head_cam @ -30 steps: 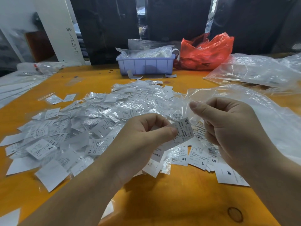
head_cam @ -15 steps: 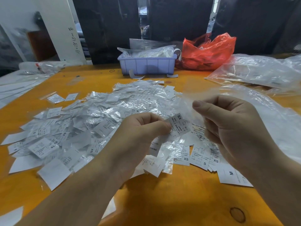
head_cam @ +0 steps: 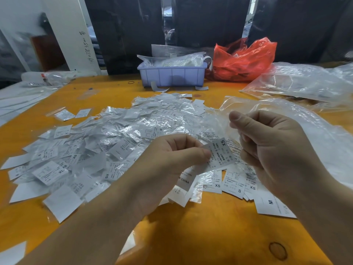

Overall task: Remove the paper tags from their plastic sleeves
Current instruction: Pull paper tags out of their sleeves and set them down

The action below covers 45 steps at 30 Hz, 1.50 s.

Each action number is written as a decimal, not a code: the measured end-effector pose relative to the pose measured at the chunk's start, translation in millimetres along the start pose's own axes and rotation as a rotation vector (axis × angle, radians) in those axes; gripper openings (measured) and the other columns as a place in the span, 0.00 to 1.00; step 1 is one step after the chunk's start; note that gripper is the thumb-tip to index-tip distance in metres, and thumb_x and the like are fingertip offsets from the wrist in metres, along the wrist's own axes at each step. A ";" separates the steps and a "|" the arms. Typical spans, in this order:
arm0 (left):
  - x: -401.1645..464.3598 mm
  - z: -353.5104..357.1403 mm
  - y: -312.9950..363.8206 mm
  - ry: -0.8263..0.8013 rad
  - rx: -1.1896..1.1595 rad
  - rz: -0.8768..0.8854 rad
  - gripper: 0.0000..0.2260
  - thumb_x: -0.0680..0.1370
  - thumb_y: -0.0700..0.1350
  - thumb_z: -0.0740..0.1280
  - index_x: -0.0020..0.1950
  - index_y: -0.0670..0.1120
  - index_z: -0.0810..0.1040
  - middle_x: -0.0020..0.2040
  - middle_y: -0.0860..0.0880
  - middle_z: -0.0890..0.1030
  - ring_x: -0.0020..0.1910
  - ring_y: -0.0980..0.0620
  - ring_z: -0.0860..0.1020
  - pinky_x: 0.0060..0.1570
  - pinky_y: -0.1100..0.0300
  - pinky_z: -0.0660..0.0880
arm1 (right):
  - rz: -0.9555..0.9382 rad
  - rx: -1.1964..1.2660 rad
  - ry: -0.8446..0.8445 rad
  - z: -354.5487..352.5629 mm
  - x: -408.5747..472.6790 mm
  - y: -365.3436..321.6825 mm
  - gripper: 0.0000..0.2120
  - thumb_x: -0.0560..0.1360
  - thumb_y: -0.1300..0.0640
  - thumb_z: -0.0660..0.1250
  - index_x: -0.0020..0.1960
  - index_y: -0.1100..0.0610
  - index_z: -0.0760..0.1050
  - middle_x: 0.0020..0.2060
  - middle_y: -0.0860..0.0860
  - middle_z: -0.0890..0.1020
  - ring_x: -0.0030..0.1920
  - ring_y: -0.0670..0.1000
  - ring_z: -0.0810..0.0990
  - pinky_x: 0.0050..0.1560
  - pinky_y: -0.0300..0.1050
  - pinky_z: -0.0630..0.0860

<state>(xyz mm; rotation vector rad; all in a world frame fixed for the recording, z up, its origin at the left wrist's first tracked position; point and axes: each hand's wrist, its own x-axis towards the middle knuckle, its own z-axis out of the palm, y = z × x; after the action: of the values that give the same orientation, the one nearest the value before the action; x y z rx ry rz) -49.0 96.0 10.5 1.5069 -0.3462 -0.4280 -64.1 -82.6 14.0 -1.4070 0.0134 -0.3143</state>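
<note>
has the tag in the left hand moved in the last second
Barely: the XS tag pinched by the left hand sits at about the same spot above the loose tags on the table.

Orange table [head_cam: 219, 230]: sleeved tag heap [head_cam: 107, 142] centre-left, bare tags [head_cam: 235, 183] near right, lilac bin [head_cam: 172, 75] far centre, red bag [head_cam: 242, 61] far right.

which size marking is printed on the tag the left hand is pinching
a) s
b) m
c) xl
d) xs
d) the tag pinched by the left hand shows the letters XS near its upper corner, turned upside down to the camera so they read "SX".
</note>
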 end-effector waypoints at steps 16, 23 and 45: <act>-0.9 -0.7 1.6 0.085 -0.043 -0.065 0.03 0.66 0.47 0.71 0.35 0.49 0.79 0.36 0.52 0.83 0.28 0.59 0.76 0.31 0.65 0.71 | 0.103 0.037 -0.123 0.7 -0.6 -0.5 0.10 0.68 0.54 0.72 0.38 0.61 0.77 0.24 0.53 0.63 0.21 0.47 0.55 0.19 0.35 0.60; 0.1 -2.2 -0.3 0.164 -0.084 0.020 0.03 0.67 0.48 0.71 0.37 0.50 0.81 0.36 0.52 0.82 0.29 0.59 0.75 0.28 0.66 0.71 | 0.129 0.021 -0.151 0.6 0.5 -0.4 0.07 0.66 0.56 0.72 0.38 0.60 0.80 0.22 0.51 0.63 0.21 0.46 0.56 0.19 0.34 0.58; 0.8 -1.8 -2.2 0.150 0.040 0.072 0.06 0.73 0.44 0.72 0.36 0.53 0.82 0.36 0.52 0.83 0.34 0.61 0.77 0.40 0.58 0.67 | 0.128 -0.005 -0.244 2.3 -1.4 1.4 0.10 0.65 0.54 0.72 0.41 0.60 0.84 0.24 0.52 0.62 0.21 0.45 0.56 0.20 0.35 0.59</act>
<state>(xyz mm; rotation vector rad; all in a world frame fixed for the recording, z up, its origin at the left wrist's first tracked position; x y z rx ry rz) -47.5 97.2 8.2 1.5504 -0.2912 -0.2509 -64.7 -79.9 12.7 -1.4343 -0.0960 -0.0355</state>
